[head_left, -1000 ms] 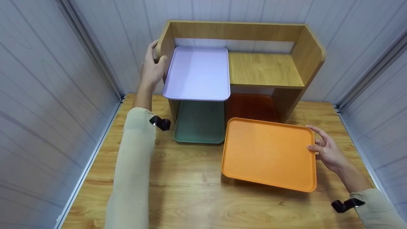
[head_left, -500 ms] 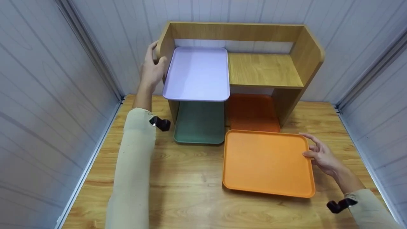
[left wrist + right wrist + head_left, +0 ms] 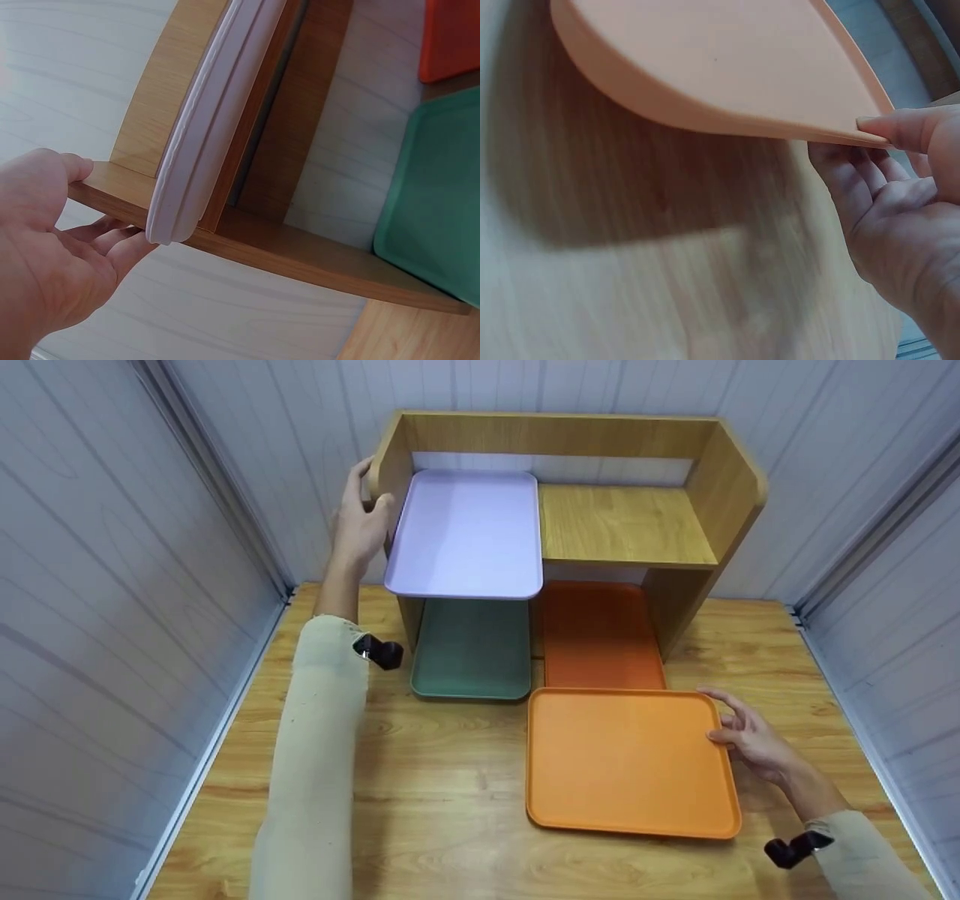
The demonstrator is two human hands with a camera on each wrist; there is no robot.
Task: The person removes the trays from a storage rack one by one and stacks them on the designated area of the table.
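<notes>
- Four trays: lilac tray, green tray, red tray, orange tray.
- Right hand pinches the orange tray's rim (thumb on top).
- Left hand grips one wooden shelf by its side panel.

Bright, even overhead light, soft shadow under the orange tray, blurred right-wrist view, bowed head-view edges

No writing, label, brand, number or sign can be read anywhere in these views: the trays, the wooden shelf, the table and the wall panels all show plain surfaces.
</notes>
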